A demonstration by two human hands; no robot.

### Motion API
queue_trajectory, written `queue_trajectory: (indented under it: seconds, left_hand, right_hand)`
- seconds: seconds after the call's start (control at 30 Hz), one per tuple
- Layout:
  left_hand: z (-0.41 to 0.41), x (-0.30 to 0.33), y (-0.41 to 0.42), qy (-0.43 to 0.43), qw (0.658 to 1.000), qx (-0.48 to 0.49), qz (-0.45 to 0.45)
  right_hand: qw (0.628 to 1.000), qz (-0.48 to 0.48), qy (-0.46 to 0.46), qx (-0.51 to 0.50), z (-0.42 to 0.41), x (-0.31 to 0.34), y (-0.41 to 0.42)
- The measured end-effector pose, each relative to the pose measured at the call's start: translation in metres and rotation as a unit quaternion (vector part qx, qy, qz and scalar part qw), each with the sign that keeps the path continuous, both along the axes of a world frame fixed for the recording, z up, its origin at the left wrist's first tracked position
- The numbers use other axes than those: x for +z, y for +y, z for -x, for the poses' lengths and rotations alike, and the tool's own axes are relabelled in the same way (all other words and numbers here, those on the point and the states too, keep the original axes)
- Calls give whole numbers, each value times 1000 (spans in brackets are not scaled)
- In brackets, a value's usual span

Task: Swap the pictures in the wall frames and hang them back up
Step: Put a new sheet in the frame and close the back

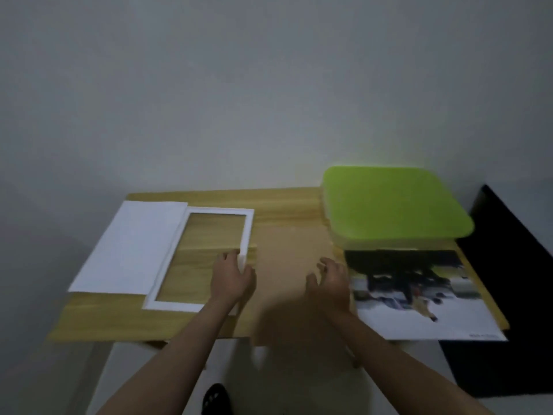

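Note:
An empty white picture frame (250,218) lies flat on the wooden table (119,320), the wood showing through its opening. My left hand (232,277) grips the frame's right side near the lower corner. A white sheet (131,247) lies to the frame's left, partly under it. A brown backing board (290,283) lies in the middle of the table, its near end over the table edge. My right hand (330,284) hovers over the board's right edge with fingers loosely spread, holding nothing. A printed picture (419,295) lies at the right, partly under a box.
A box with a lime-green lid (392,202) stands at the table's back right, by the bare wall. A black surface (508,280) lies to the table's right. A dark shoe (217,398) shows on the pale floor below.

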State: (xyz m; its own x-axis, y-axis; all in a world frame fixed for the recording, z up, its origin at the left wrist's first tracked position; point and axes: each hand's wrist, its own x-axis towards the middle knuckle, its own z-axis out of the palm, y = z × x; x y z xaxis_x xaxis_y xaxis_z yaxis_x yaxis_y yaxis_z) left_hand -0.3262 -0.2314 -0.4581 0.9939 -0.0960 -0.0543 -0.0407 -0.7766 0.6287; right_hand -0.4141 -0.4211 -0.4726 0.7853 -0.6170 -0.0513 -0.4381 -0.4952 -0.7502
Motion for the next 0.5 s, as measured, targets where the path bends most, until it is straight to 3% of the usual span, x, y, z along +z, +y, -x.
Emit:
queue_trajectory:
  seconds: [0.2,0.5]
  left_hand:
    - [-56,3,149,5,995,103,-16]
    - [-134,-15,302,43,988,143,-28]
  right_hand:
    - [988,4,-39,147,-86,1,135]
    - [968,-81,-8,236,-190,12,296]
